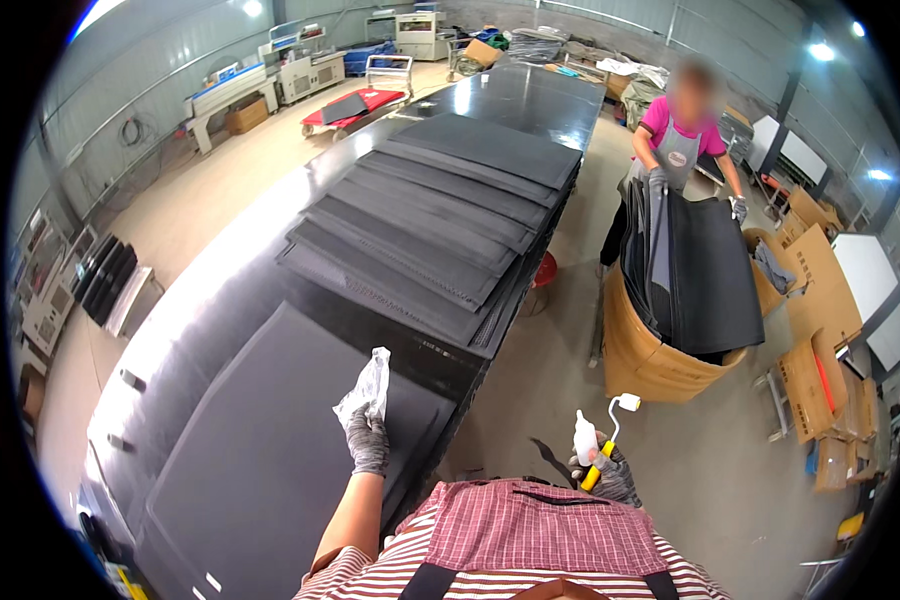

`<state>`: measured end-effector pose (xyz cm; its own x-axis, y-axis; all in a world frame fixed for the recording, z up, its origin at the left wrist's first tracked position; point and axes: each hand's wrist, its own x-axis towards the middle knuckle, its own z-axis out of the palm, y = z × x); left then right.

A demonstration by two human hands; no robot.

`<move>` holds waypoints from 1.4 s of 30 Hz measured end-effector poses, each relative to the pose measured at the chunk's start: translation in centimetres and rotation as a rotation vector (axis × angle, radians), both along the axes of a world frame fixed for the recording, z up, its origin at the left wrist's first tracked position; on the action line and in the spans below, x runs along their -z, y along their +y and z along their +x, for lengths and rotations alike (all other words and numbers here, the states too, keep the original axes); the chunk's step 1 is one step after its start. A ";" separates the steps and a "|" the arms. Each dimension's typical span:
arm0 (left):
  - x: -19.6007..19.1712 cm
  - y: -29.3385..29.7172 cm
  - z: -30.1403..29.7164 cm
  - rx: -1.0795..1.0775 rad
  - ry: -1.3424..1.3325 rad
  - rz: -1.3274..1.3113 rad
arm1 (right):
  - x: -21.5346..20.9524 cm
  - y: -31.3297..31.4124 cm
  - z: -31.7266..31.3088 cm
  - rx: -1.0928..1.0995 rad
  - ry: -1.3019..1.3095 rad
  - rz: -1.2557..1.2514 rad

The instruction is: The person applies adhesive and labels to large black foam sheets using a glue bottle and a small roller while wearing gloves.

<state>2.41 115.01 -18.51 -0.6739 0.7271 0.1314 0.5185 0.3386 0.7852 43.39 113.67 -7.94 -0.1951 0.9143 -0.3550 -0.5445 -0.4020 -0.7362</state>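
Observation:
My left hand (368,440), in a grey knit glove, is closed on a crumpled piece of clear plastic (370,385). It is over a black sheet (270,450) lying on the near part of the long table. In my right hand (615,480), also gloved, are a small roller (627,402) with a yellow handle and a white squeeze bottle (585,440). Both stick up from the fist, right of the table edge. Farther along the table lies an overlapping stack of black sheets (430,220).
A person (680,140) in a pink shirt and grey apron grips black sheets (710,270) standing in a large cardboard box (660,360). A red stool (542,270) stands beside the shiny table (510,90). A red cart (355,105) is at the far left. Cartons (820,280) line the right.

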 end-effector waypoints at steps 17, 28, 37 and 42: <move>2.5 12.2 6.6 -0.427 -0.105 0.066 | 2.2 31.8 6.2 -0.443 -0.018 0.059; 3.2 16.0 4.6 -0.677 -0.051 -0.042 | 1.0 39.9 1.1 -0.443 0.000 -0.055; 1.6 19.6 2.4 -0.550 0.238 -0.371 | 0.5 44.8 -2.5 -0.542 -0.102 -0.095; 2.4 18.8 3.0 -0.464 0.214 -0.577 | -0.1 48.6 -6.1 -0.738 -0.128 -0.056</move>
